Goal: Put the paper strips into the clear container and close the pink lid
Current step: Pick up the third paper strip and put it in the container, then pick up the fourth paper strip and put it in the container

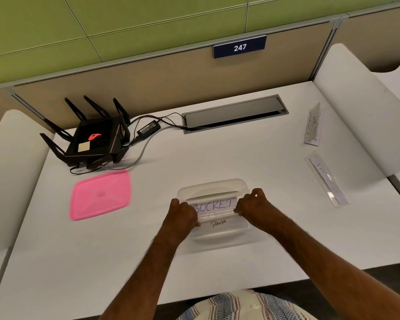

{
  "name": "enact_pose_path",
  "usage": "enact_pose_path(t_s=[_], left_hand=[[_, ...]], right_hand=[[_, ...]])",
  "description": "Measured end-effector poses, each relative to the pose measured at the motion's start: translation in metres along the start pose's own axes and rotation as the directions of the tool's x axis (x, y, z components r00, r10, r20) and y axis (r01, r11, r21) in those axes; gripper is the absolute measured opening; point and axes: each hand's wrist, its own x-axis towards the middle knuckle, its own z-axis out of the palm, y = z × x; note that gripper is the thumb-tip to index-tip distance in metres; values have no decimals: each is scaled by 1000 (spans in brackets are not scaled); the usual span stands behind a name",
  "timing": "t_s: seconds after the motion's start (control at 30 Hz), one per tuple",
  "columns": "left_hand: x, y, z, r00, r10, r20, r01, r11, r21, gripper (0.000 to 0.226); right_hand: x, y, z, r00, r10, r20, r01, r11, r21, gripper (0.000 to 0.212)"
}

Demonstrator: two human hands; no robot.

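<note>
Our left hand [183, 214] and right hand [251, 205] pinch the ends of the "BOCKET" strip [214, 205] over the clear container [214, 188] near the tabletop's front edge; we should lower it level beside the "PANDA" strip [218, 224], then release.

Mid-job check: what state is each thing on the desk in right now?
Container: open, upright, PANDA strip inside.
Lid: off, flat, left of container.
BUCKET strip: held over container by left hand and right hand.
Two strips: on desk, far right.
Router: lit.
</note>
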Motion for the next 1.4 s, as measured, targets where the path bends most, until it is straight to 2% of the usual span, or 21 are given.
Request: enact_pose_path(t_s=[0.07, 0.13, 0.17, 0.27, 0.33, 0.43, 0.5, 0.57, 0.63, 0.77, 0.9, 1.0, 1.17, 1.4], left_hand=[[0, 1, 1, 1000, 4, 1, -4, 1000, 26, 24], [0, 3, 3, 1000, -1, -9, 1, 999, 40, 23], [0, 3, 4, 1000, -3, -23, 4, 999, 44, 23], [-1, 5, 6, 998, -15, -65, 17, 999, 30, 24], [-1, 5, 6, 995, -26, -92, 26, 1000, -1, 26], [-1, 6, 4, 991, -14, -133, 10, 1000, -30, 37], [0, 9, 2, 977, -28, -210, 5, 994, -109, 36], [3, 15, -4, 953, -67, -296, 6, 979, -202, 23], [9, 22, -13, 929, -95, -357, -5, 963, -270, 17], [28, 37, -32, 907, -139, -399, -75, 877, -475, 18], [50, 59, -50, 901, -93, -423, -168, 825, -539, 24], [72, 76, -61, 914, -52, -403, -200, 804, -560, 29], [109, 106, -73, 934, 91, -346, -275, 800, -533, 38], [162, 161, -88, 951, 227, -211, -304, 808, -505, 55]], right_hand=[[1, -1, 4, 1000, 2, 25, -1, 1000, -15, 20], [2, -1, 6, 1000, -4, -23, 4, 999, -37, 30], [3, -2, 4, 1000, 17, -6, -17, 999, -49, 33], [5, -4, 7, 996, 25, 86, -23, 999, -23, 24], [7, -1, 12, 993, 43, 114, -41, 999, -19, 30], [4, 2, 10, 996, 56, 76, -63, 993, 97, 29], [1, 2, 6, 993, 94, -72, -71, 960, 270, 24], [-2, 2, 0, 955, 195, -222, -86, 902, 423, 16], [-4, 5, -4, 915, 303, -268, -124, 841, 527, 13], [-11, 24, -4, 849, 461, -259, -186, 719, 670, 14], [-25, 47, 4, 819, 533, -214, -266, 682, 681, 20], [-39, 67, 10, 793, 580, -185, -332, 667, 667, 28], [-64, 96, 18, 729, 670, -142, -439, 616, 654, 34], [-100, 138, 33, 549, 834, -56, -560, 416, 717, 40]])
